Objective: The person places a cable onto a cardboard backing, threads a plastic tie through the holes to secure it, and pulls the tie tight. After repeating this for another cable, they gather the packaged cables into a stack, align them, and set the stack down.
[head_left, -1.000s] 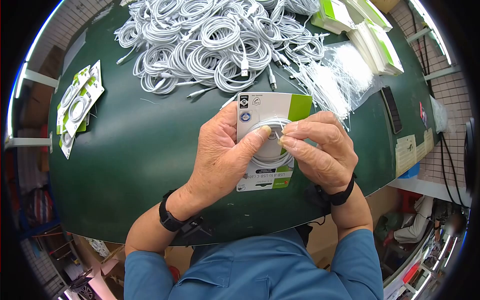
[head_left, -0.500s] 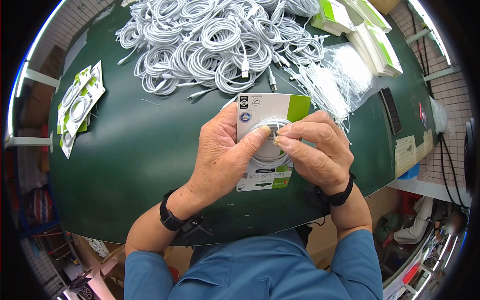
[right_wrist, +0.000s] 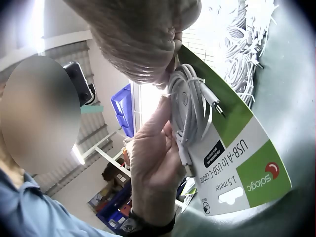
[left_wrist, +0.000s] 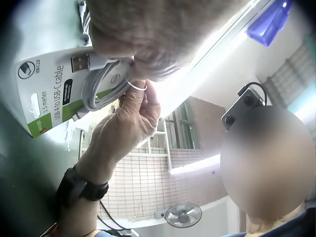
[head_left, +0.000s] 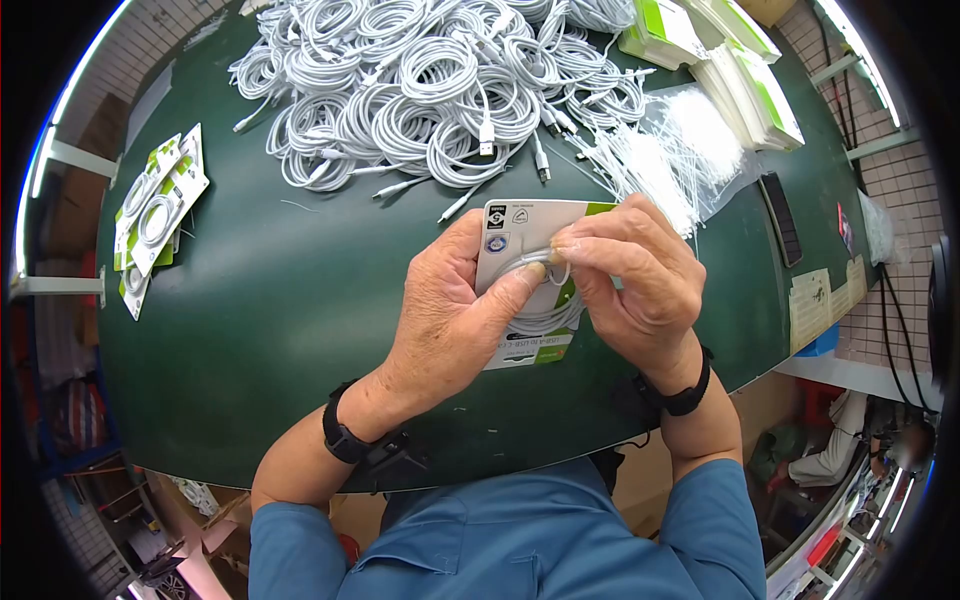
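My left hand [head_left: 445, 315] grips a white and green cardboard card [head_left: 552, 214] printed "USB-A to USB-C cable". Its thumb presses on the coiled white USB cable [head_left: 545, 322] lying against the card's face. At the upper part of the coil, my right hand [head_left: 645, 270] pinches a thin white cable tie [left_wrist: 140, 88] between thumb and forefinger. The tie bends into a small loop at the coil. Both plugs of the cable show in the wrist views, the metal USB-A plug [left_wrist: 80, 63] near the card's printed end.
A large pile of coiled white cables [head_left: 440, 70] covers the far side of the green table [head_left: 250, 370]. Loose white cable ties [head_left: 655, 170] lie to the right, by stacks of cards [head_left: 745, 95] and a phone [head_left: 782, 220]. Several carded cables [head_left: 160, 215] lie at left.
My right hand has turned and moved slightly up the card with the tie. The card's lower end has tipped away from view, and the tie's loop now shows below the fingertips.
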`<state>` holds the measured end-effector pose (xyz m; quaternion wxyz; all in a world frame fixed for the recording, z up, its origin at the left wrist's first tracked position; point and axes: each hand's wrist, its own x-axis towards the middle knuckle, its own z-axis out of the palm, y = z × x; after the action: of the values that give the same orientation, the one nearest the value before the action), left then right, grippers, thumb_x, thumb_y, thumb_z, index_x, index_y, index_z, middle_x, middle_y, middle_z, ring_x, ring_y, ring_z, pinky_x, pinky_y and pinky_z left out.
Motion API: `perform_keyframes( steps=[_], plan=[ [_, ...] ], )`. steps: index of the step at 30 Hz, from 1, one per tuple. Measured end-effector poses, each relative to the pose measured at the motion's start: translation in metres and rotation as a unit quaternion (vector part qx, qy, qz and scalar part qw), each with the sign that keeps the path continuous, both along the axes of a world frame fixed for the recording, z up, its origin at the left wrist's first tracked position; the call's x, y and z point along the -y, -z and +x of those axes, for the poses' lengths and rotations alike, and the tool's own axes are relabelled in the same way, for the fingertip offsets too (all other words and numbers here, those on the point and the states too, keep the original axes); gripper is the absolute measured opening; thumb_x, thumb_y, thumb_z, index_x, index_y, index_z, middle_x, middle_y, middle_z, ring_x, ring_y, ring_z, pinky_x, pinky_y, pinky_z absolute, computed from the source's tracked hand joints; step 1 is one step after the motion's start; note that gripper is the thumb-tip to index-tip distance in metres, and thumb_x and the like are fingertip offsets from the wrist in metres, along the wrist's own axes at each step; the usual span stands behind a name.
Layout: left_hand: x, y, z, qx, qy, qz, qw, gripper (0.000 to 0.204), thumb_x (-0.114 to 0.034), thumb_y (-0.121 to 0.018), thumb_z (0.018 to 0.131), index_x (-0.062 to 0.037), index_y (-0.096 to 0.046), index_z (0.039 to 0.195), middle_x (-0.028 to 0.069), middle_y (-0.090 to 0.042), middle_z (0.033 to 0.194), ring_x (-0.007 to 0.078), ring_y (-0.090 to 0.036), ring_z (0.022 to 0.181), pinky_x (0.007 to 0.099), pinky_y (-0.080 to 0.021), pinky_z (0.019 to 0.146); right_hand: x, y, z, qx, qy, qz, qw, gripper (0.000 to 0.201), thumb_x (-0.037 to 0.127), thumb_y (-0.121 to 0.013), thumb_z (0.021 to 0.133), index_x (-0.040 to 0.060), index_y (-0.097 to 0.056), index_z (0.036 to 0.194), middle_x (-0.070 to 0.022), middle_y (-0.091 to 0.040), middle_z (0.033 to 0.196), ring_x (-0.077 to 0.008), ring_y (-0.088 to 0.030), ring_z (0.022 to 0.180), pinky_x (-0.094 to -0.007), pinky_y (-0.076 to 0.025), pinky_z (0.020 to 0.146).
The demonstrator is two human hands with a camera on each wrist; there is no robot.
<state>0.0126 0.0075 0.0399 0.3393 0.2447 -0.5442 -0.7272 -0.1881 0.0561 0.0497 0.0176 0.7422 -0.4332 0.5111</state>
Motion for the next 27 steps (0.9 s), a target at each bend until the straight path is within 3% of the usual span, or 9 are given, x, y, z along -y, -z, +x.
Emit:
perform_keyframes(
  steps=[4,12,19,22,25,26,27],
  plan=[
    [-0.005,0.002,-0.005,-0.023,-0.032,-0.003,0.999,0.028,-0.002,-0.068,0.101,0.0028,-0.063,0.129,0.0093,-0.073,0.116,0.0126,-0.070,0.104,0.0304,-0.059,0.091,0.000,-0.001,-0.004,-0.023,-0.001,0.011,1.000,0.033,-0.006,-0.085,0.072,0.0063,-0.075,0.100,-0.0073,-0.076,0.093,-0.0230,-0.067,0.074,-0.0327,-0.055,0.061],
    [0.000,0.002,-0.004,-0.008,-0.041,-0.015,0.999,0.027,-0.002,-0.067,0.101,0.0035,-0.064,0.127,0.0089,-0.074,0.115,0.0124,-0.070,0.102,0.0306,-0.058,0.090,0.002,-0.004,-0.004,-0.068,0.007,-0.017,0.998,0.033,-0.006,-0.083,0.071,0.0044,-0.073,0.101,-0.0068,-0.074,0.093,-0.0225,-0.065,0.072,-0.0320,-0.053,0.057],
    [-0.002,0.002,-0.003,0.007,-0.050,-0.041,0.998,0.030,-0.001,-0.067,0.100,0.0039,-0.064,0.129,0.0100,-0.074,0.116,0.0133,-0.070,0.102,0.0310,-0.058,0.091,-0.001,-0.017,-0.011,-0.036,-0.033,0.080,0.996,0.029,-0.003,-0.087,0.073,0.0074,-0.076,0.098,-0.0075,-0.073,0.092,-0.0221,-0.065,0.073,-0.0327,-0.053,0.058],
    [-0.001,0.000,-0.005,0.008,-0.047,-0.025,0.999,0.030,-0.001,-0.067,0.100,0.0041,-0.063,0.129,0.0100,-0.074,0.115,0.0136,-0.071,0.102,0.0303,-0.058,0.090,-0.001,-0.016,-0.011,0.024,-0.034,0.091,0.995,0.027,-0.005,-0.084,0.078,0.0070,-0.078,0.101,-0.0091,-0.073,0.095,-0.0217,-0.066,0.074,-0.0314,-0.054,0.061],
    [0.002,-0.005,-0.003,0.003,-0.031,-0.011,0.999,0.030,-0.001,-0.067,0.100,0.0040,-0.063,0.130,0.0100,-0.075,0.115,0.0137,-0.071,0.103,0.0304,-0.058,0.091,-0.007,-0.023,-0.021,0.120,0.012,0.139,0.983,0.028,-0.009,-0.074,0.087,0.0050,-0.078,0.111,-0.0079,-0.074,0.101,-0.0124,-0.068,0.080,-0.0261,-0.055,0.067],
    [0.001,-0.009,-0.003,-0.002,-0.026,-0.007,1.000,0.030,0.000,-0.066,0.100,0.0040,-0.062,0.130,0.0100,-0.075,0.115,0.0138,-0.071,0.104,0.0305,-0.058,0.092,-0.005,-0.017,-0.026,0.198,0.028,0.138,0.970,0.023,-0.007,-0.072,0.093,0.0025,-0.077,0.114,-0.0056,-0.074,0.102,-0.0091,-0.066,0.080,-0.0243,-0.054,0.070],
    [-0.001,-0.011,-0.002,-0.003,-0.019,-0.004,1.000,0.030,0.000,-0.066,0.100,0.0041,-0.062,0.130,0.0103,-0.075,0.116,0.0141,-0.072,0.104,0.0306,-0.058,0.092,-0.006,-0.020,-0.025,0.315,0.045,0.190,0.929,0.016,0.001,-0.070,0.099,-0.0011,-0.076,0.114,-0.0045,-0.074,0.102,-0.0072,-0.065,0.079,-0.0236,-0.054,0.071]
  ],
)
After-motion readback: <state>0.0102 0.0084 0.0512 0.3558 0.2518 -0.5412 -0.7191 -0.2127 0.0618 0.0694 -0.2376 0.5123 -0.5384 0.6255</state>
